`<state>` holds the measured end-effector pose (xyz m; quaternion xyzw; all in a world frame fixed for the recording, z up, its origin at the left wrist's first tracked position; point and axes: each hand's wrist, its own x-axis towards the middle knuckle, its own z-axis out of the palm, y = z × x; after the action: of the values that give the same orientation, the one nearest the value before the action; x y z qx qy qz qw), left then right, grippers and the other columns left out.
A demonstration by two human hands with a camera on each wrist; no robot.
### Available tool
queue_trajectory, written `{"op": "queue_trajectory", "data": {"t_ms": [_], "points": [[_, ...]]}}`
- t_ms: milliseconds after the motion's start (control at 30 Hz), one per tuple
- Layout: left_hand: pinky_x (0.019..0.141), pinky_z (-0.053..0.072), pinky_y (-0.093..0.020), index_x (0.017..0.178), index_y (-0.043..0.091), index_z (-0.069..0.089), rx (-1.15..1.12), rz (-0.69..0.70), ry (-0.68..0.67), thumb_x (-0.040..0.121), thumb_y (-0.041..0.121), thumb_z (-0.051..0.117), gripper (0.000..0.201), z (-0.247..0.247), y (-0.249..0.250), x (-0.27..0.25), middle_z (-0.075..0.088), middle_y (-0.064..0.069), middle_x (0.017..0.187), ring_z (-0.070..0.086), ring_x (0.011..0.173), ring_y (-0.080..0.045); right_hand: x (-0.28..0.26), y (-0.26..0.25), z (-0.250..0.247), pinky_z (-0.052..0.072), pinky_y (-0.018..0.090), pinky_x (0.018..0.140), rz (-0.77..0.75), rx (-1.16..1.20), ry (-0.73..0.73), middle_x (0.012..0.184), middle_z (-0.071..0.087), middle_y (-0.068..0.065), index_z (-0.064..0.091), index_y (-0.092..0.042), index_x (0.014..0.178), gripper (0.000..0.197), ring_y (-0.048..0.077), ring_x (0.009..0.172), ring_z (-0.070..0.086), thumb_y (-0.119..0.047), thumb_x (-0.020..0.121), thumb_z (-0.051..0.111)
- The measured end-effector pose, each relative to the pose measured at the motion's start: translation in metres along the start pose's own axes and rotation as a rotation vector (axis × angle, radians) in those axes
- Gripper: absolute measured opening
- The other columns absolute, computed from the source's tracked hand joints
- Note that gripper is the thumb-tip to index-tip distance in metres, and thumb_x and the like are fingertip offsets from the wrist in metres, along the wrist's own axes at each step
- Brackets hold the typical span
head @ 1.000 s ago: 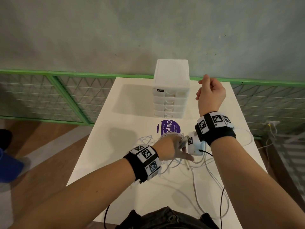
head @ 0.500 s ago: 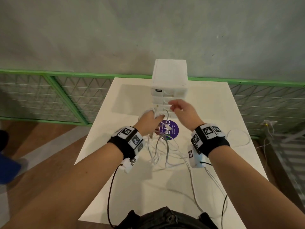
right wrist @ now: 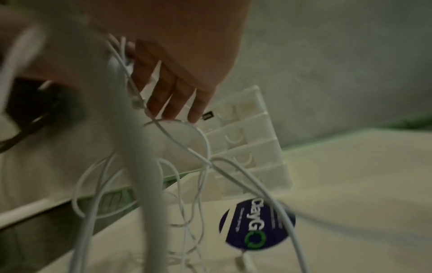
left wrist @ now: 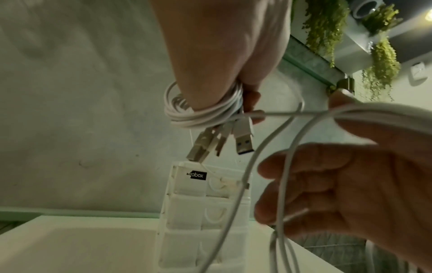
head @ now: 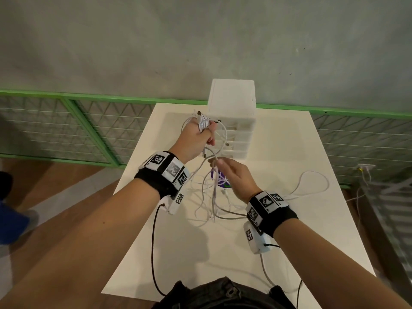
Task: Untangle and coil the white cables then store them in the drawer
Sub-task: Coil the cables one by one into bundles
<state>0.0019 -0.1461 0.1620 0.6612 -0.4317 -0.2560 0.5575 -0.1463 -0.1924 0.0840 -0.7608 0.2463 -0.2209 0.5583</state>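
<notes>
Two hands work above a white table (head: 278,253), both raised off its surface. Nearest the camera, the right hand (head: 236,177) pinches a loose strand of the white cables (head: 211,197) between thumb and fingertips, the other fingers loosely extended; in the left wrist view the same strand crosses its fingers (left wrist: 304,184) and hangs down in long loops. Below the hands, the slack of the cables trails onto the tabletop in a tangle, partly covering a round purple sticker (right wrist: 257,227) (its lettering reads "ClayGO"), and one long loop (head: 314,181) lies off to the right near the table's edge. A little farther out and higher, the left hand (head: 194,141) is curled round a small wound coil (left wrist: 201,114) of white cable, wrapped about the thumb and pinched against the fingers, with several USB plugs (left wrist: 219,142) sticking out of the bundle toward the drawers. Beyond it, at the far edge of the table, stands a white plastic drawer unit (head: 231,101) with its drawers all closed and a small black label (left wrist: 198,176) on the top one. Behind the table runs a green mesh railing (head: 66,121) against a grey wall (head: 200,41).
</notes>
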Motion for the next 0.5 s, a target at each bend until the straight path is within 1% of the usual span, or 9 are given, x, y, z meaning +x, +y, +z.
{"op": "queue_trajectory", "data": {"t_ms": [100,167,200,267,300,333,400,467,500], "points": [[0.052,0.044,-0.015,0.077,0.017,0.051,-0.037,-0.035,0.043,0.093,-0.002,0.043,0.026,-0.001,-0.001,0.000,0.053,-0.004,0.060,0.052,0.048,-0.006,0.002,-0.002,0.005,0.036,0.010,0.079,-0.166,-0.329,-0.040,0.095,0.056,-0.016,0.068,-0.021,0.099,0.032,-0.001,0.087,0.051,-0.045,0.087,0.051],[0.046,0.040,-0.013,0.081,0.013,0.051,-0.076,-0.067,0.060,0.095,0.000,0.042,0.021,-0.001,0.000,0.000,0.052,-0.006,0.059,0.050,0.044,-0.005,0.004,0.002,0.008,0.034,0.007,0.075,-0.208,-0.402,-0.026,0.091,0.055,-0.015,0.068,-0.019,0.094,0.023,0.000,0.083,0.049,-0.037,0.086,0.057],[0.044,0.039,-0.014,0.087,0.010,0.054,-0.100,-0.086,0.056,0.097,0.004,0.041,0.018,-0.001,0.000,0.000,0.052,-0.005,0.057,0.049,0.043,-0.005,0.004,0.004,0.009,0.034,0.007,0.073,-0.212,-0.421,-0.015,0.088,0.056,-0.014,0.068,-0.017,0.092,0.019,0.002,0.081,0.049,-0.033,0.086,0.059],[0.044,0.037,-0.018,0.102,0.007,0.058,-0.156,-0.128,0.030,0.100,0.012,0.040,0.019,0.000,0.005,0.000,0.049,0.003,0.050,0.047,0.044,-0.008,0.004,0.012,0.010,0.041,0.016,0.071,-0.236,-0.456,0.024,0.081,0.056,-0.011,0.067,-0.016,0.085,0.011,0.006,0.076,0.051,-0.025,0.085,0.061],[0.046,0.035,-0.021,0.101,0.008,0.058,-0.204,-0.140,0.017,0.101,0.016,0.039,0.021,0.000,0.009,-0.001,0.045,0.006,0.049,0.046,0.043,-0.010,0.004,0.017,0.008,0.046,0.024,0.071,-0.249,-0.499,0.042,0.078,0.057,-0.009,0.066,-0.017,0.082,0.008,0.010,0.074,0.052,-0.024,0.083,0.061],[0.047,0.034,-0.023,0.093,0.013,0.058,-0.267,-0.147,0.010,0.101,0.017,0.039,0.021,-0.001,0.014,-0.001,0.042,0.005,0.050,0.043,0.042,-0.010,0.005,0.023,0.005,0.049,0.031,0.072,-0.241,-0.577,0.039,0.078,0.060,-0.005,0.066,-0.017,0.081,0.008,0.015,0.075,0.055,-0.024,0.083,0.061],[0.043,0.032,-0.021,0.085,0.015,0.053,-0.380,-0.163,0.014,0.101,0.015,0.038,0.022,-0.008,0.027,-0.002,0.041,-0.001,0.058,0.038,0.040,-0.008,0.006,0.038,-0.007,0.048,0.037,0.079,-0.134,-0.793,-0.043,0.092,0.066,0.004,0.066,-0.016,0.088,0.017,0.026,0.089,0.060,-0.028,0.089,0.054],[0.042,0.028,-0.018,0.082,0.012,0.052,-0.447,-0.175,0.029,0.101,0.016,0.038,0.024,-0.019,0.037,0.003,0.040,-0.002,0.064,0.033,0.041,-0.006,0.003,0.052,-0.025,0.044,0.036,0.087,0.076,-0.926,-0.141,0.109,0.066,0.006,0.065,-0.016,0.101,0.027,0.028,0.102,0.058,-0.033,0.095,0.045],[0.043,0.027,-0.019,0.080,0.012,0.053,-0.465,-0.168,0.042,0.101,0.018,0.039,0.026,-0.027,0.040,0.006,0.039,-0.001,0.065,0.032,0.043,-0.005,0.000,0.059,-0.036,0.043,0.036,0.089,0.167,-0.949,-0.151,0.113,0.066,0.005,0.065,-0.018,0.105,0.028,0.028,0.104,0.058,-0.033,0.096,0.043]]}}
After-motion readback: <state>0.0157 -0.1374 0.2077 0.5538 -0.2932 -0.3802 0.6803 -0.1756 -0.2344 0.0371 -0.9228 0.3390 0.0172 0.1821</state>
